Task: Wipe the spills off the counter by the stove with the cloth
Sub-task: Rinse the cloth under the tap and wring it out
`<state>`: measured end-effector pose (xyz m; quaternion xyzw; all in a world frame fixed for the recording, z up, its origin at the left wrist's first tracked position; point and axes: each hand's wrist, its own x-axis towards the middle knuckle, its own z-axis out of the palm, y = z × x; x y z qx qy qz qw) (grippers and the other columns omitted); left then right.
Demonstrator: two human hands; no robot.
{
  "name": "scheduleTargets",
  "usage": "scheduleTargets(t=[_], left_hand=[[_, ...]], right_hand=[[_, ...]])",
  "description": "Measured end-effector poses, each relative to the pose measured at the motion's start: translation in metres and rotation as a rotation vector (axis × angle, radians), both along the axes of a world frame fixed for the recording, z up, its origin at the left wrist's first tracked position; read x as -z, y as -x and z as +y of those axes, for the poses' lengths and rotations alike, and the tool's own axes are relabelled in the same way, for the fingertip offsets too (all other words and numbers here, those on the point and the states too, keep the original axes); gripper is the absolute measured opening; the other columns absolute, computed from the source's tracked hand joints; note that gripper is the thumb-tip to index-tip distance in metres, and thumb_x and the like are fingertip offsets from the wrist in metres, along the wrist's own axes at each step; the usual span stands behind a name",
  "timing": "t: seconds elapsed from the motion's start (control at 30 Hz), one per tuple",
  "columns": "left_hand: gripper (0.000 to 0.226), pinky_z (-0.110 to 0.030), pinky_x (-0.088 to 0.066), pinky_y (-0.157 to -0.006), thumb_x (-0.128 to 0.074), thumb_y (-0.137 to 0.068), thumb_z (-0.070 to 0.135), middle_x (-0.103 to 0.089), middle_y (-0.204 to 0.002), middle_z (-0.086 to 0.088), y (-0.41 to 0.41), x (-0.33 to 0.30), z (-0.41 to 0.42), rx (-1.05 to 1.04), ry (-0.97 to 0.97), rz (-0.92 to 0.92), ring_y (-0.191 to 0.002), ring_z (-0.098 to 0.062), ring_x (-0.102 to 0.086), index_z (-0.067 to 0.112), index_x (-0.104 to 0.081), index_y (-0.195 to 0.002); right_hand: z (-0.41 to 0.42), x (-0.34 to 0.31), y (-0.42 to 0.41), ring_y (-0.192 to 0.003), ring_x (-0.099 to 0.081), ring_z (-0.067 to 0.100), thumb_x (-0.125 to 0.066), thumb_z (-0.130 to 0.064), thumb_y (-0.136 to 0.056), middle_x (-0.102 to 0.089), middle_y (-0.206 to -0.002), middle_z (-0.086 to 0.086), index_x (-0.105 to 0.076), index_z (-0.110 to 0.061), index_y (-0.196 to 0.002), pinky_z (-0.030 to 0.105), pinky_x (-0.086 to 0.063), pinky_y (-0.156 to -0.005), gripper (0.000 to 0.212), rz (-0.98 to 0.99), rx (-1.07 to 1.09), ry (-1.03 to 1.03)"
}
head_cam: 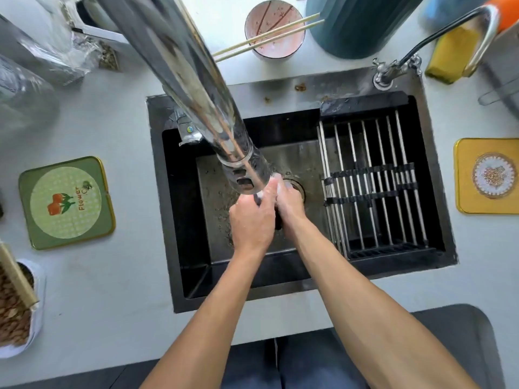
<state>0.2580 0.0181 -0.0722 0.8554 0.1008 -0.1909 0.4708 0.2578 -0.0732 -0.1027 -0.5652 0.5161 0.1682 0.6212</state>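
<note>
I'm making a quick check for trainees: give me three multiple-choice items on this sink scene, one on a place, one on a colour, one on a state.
1. Where do the chopsticks lie?
A. Across the pink bowl
B. In the sink
C. On the green coaster

2. What colour is the coaster right of the sink?
A. Red
B. Yellow
C. Blue

3. What are the two hands doing?
A. Resting apart on the counter
B. Held together under the faucet
C. Lifting the rack

Answers: 1 A, they rest over its rim. 2 B, the yellow coaster. 3 B, left hand and right hand meet beneath the spout.
</note>
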Motion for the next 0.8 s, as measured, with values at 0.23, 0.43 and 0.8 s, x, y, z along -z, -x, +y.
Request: scheduleTargets(t=[0.23,0.43,0.8], left_hand=[[0.063,-0.041,-0.050,-0.077,-0.049,-0.091,0.063,-0.078,-0.102,-0.022,-0.022,0.023,0.008,0.010,-0.275,0.064,-0.096,-0.043,-0.073,0.008,-0.079,-0.102],[0.057,-0.016,-0.042,-0.054,-0.052,-0.071,0.082,-0.067,-0.060,0.011,-0.016,0.000,-0.009,-0.208,-0.044,0.104,-0.060,0.000,-0.065,0.027,-0.069,-0.071],[0.064,-0.034,-0.050,-0.071,-0.048,-0.072,0.065,-0.080,-0.090,-0.015,-0.029,0.018,0.012,-0.115,-0.221,0.044,-0.087,-0.040,-0.074,0.013,-0.081,-0.091]], right_hand=[[0.023,-0.009,0.005,-0.092,-0.066,0.033,-0.055,-0.049,-0.104,-0.075,-0.104,0.011,-0.076,-0.009,-0.104,0.036,-0.050,-0.075,0.045,-0.074,0.211,-0.339],[0.008,-0.009,-0.016,-0.065,-0.072,0.020,-0.055,-0.047,-0.105,-0.076,-0.063,-0.004,-0.076,-0.013,-0.077,0.032,-0.057,-0.068,0.049,-0.078,0.245,-0.184],[0.019,-0.013,-0.015,-0.062,-0.074,0.019,-0.058,-0.051,-0.102,-0.078,-0.081,0.006,-0.076,-0.014,-0.096,0.029,-0.056,-0.056,0.042,-0.026,0.286,-0.333]])
